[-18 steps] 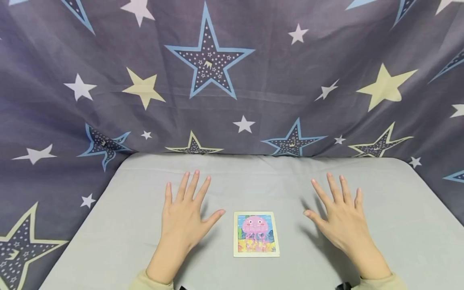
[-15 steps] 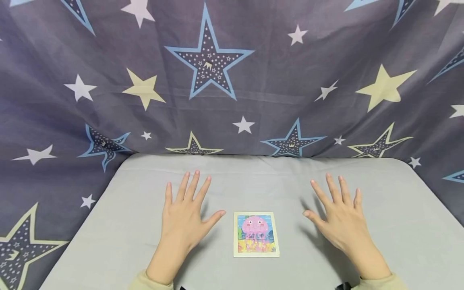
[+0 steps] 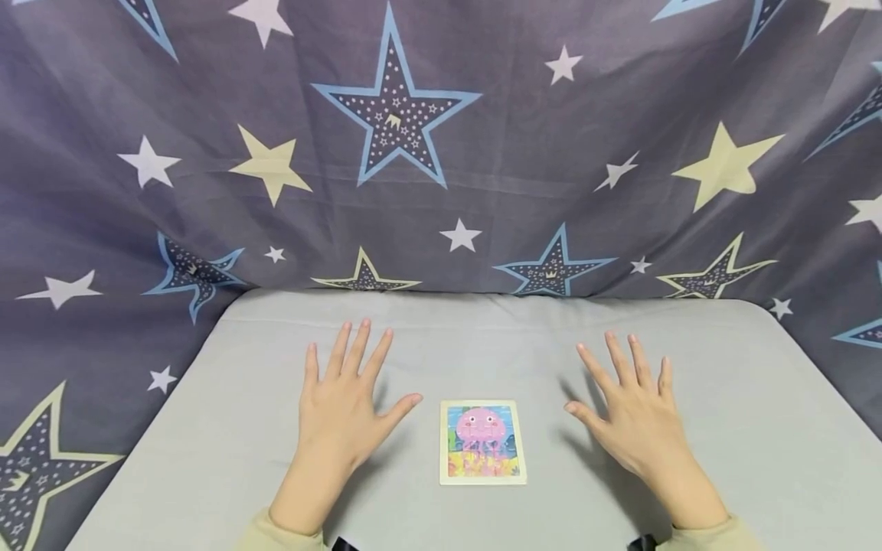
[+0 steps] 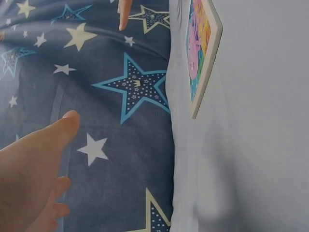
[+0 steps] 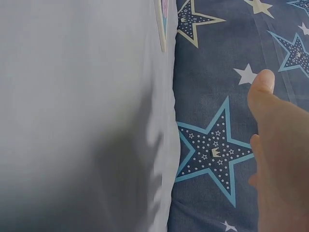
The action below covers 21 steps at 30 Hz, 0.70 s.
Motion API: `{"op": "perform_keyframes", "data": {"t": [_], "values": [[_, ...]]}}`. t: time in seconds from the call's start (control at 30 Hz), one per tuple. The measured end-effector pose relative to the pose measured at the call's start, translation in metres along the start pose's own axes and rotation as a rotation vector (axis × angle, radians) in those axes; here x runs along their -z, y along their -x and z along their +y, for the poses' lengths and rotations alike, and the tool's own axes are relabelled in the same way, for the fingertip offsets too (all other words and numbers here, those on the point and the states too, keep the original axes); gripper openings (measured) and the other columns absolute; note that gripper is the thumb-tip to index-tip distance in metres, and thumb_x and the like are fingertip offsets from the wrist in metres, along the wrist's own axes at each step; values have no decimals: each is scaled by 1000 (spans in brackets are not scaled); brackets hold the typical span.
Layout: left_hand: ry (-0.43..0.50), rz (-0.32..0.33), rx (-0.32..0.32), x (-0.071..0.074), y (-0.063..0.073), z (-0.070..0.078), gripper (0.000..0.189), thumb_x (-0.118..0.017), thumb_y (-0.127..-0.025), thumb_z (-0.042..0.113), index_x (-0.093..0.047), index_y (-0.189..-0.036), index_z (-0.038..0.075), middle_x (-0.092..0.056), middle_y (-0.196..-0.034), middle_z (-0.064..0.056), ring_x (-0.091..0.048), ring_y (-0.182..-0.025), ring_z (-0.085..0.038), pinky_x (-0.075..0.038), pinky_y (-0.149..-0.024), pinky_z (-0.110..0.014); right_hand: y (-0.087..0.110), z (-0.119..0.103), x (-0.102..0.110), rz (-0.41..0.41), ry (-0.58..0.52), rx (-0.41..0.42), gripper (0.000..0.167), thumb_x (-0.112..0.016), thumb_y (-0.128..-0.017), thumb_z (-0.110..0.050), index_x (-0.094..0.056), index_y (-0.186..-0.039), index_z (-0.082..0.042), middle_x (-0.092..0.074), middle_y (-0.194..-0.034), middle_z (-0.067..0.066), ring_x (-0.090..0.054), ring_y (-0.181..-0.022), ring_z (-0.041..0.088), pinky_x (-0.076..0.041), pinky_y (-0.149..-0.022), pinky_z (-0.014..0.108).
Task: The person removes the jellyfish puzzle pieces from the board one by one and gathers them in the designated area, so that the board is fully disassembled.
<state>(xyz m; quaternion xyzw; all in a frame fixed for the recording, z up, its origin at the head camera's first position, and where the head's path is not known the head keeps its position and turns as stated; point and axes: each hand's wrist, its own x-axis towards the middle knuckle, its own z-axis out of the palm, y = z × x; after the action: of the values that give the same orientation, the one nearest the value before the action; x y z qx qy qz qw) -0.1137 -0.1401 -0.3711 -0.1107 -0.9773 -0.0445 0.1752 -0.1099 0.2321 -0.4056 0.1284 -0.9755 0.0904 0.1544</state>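
A small square jigsaw puzzle [image 3: 482, 442] with a pale frame lies flat on the light grey surface, between the two hands. Its picture is a pink jellyfish over yellow and blue sea; in the left wrist view the puzzle [image 4: 199, 48] shows edge-on. To its left, my left hand [image 3: 342, 413] hovers palm down with fingers spread and holds nothing. My right hand [image 3: 637, 421] is spread the same way on the other side, casting a shadow below it. Both thumbs point in toward the puzzle, apart from it.
The grey cloth-covered table [image 3: 172, 467] has rounded far corners. Behind and beside it hangs a dark curtain [image 3: 524, 153] printed with white, yellow and blue stars. Dark straps show at both sleeve cuffs.
The right hand has shifted slightly left, toward the puzzle. The whole head view has slid a little left; the puzzle stays in its place on the table.
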Motion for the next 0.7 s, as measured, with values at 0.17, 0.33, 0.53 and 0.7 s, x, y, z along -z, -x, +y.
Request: {"op": "perform_keyframes", "data": {"t": [0.17,0.33,0.53,0.7], "values": [[1,-22,-23,0,-2,2,92,-49,-83,78,-33,-156,24,-24,-163,-7,-13,-151,-27,-1,-119,-58,-1,-7,2,-10,-2,14,83,-62,-91,-55,-22,-159,-31,-10,-165,12,8,-151,31,15,-114,60],[6,-52,-42,-3,-2,3,92,-49,-84,79,-32,-156,25,-23,-163,-5,-11,-151,-26,-2,-119,-59,-2,-14,3,-49,-32,22,82,-60,-93,-55,-18,-160,-30,-8,-165,12,2,-151,36,11,-116,59],[25,-81,-88,-9,1,5,91,-49,-84,78,-31,-157,26,-22,-163,-3,-14,-151,-26,-4,-118,-60,-6,-22,3,-106,-72,38,80,-59,-94,-54,-23,-159,-25,-7,-166,12,-4,-150,40,0,-116,64],[44,-96,-126,-15,1,9,90,-48,-85,78,-31,-157,27,-21,-163,-2,-14,-151,-25,-3,-119,-59,-10,-29,2,-119,-71,60,80,-60,-93,-53,-24,-159,-26,-8,-166,11,-4,-150,37,-5,-115,66]]}}
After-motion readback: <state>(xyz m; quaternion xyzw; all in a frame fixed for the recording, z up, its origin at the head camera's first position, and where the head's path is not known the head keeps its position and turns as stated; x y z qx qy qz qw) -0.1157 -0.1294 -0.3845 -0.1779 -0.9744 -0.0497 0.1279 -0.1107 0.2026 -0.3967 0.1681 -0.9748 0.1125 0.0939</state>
